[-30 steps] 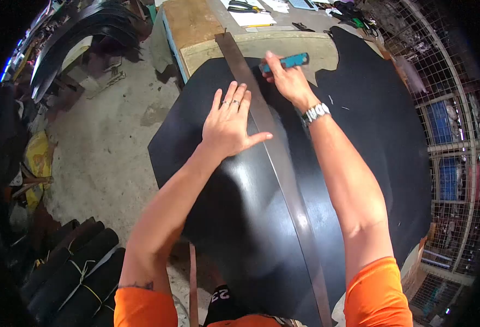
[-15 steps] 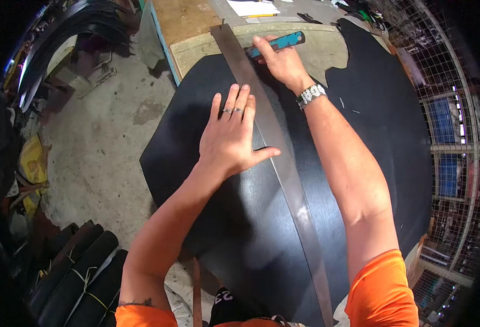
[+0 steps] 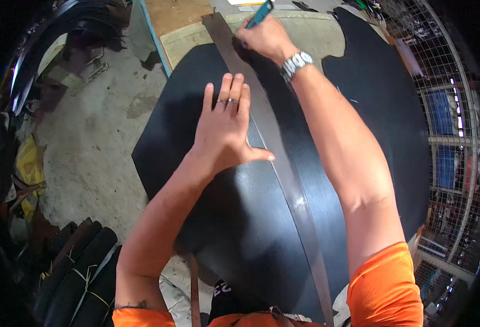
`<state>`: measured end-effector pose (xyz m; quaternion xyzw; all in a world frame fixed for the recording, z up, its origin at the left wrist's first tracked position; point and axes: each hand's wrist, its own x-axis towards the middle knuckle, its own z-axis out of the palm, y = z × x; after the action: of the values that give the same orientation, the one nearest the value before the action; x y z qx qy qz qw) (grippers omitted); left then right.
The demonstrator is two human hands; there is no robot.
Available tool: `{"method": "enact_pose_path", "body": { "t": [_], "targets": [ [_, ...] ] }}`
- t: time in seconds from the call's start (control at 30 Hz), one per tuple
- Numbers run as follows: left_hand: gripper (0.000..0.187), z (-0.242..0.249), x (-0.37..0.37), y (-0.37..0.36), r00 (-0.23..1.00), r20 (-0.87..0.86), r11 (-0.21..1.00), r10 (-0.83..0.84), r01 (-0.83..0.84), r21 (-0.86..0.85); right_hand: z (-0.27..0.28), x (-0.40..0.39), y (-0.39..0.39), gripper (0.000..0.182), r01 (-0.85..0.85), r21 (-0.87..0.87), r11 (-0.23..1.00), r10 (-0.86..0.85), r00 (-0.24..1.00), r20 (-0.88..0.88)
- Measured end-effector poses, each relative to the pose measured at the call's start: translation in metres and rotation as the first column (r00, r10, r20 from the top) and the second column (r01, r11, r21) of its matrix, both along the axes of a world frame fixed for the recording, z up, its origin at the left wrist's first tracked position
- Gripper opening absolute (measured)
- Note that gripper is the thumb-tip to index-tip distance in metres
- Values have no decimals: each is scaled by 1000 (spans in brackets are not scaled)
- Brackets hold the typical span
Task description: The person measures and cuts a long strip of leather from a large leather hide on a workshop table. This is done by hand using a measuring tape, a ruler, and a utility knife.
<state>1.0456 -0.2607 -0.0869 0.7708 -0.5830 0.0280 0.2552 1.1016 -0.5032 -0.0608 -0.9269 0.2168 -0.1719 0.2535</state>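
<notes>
My left hand (image 3: 223,133) lies flat with fingers spread, its fingertips and thumb on the left edge of a long metal straightedge (image 3: 289,182). The straightedge runs from the far end of the work surface down towards my body, across a large black sheet that looks like leather (image 3: 256,223). In my right hand (image 3: 267,39) is a teal utility knife (image 3: 260,14), held upright close to the right edge of the straightedge, near its far end. The fist hides the knife's blade and tip.
Pale board (image 3: 305,35) of the worktable shows beyond the sheet. At the far edge lies some paper (image 3: 245,2). Rolled black material (image 3: 82,267), tied with string, is on the floor at lower left. Wire mesh shelving (image 3: 452,141) stands along the right.
My right hand has moved up and left along the straightedge, and the knife has tipped from slanting flat to nearly upright. My left hand still rests on the straightedge; the view has shifted slightly.
</notes>
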Motion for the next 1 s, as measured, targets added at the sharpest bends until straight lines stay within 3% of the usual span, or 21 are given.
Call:
{"method": "enact_pose_path", "body": {
  "t": [0.03,0.07,0.2,0.57,0.6,0.7,0.73,0.8,0.83,0.9,0.93,1.0],
  "targets": [
    [138,-2,-2,-1,1000,9,1000,-6,6,-12,4,-1,0,19,20,46,999,-18,999,-45],
    [140,-1,-2,-3,1000,7,1000,-1,1,-12,14,-7,2,16,38,317,948,-8,996,-94],
    [142,10,-3,-7,999,28,993,35,-38,111,18,-7,2,26,13,165,986,18,983,-182],
    [150,11,-11,-10,985,146,966,93,-125,227,25,-63,30,17,98,222,970,-34,961,-274],
    [152,22,-14,-10,982,156,919,109,-159,360,21,-74,32,14,99,213,972,-37,960,-278],
    [152,30,-16,-13,982,140,881,124,-174,440,17,-122,41,15,67,221,973,-7,966,-259],
    [155,32,-16,-15,983,131,854,128,-177,489,7,-139,43,23,32,198,980,5,982,-187],
    [155,32,-16,-16,982,132,845,132,-181,502,22,-178,63,30,84,212,974,-26,964,-265],
    [155,32,-16,-16,982,132,840,136,-185,510,24,-204,71,25,-8,219,976,47,983,-177],
    [154,32,-19,-17,983,115,839,142,-181,514,29,-262,93,15,-70,172,983,106,971,-212],
    [154,32,-20,-17,984,107,844,142,-177,506,37,-292,105,12,-69,291,954,124,977,-174],
    [152,33,-16,-13,979,116,844,165,-202,497,39,-316,125,11,27,271,962,22,984,-176]
  ]
}}
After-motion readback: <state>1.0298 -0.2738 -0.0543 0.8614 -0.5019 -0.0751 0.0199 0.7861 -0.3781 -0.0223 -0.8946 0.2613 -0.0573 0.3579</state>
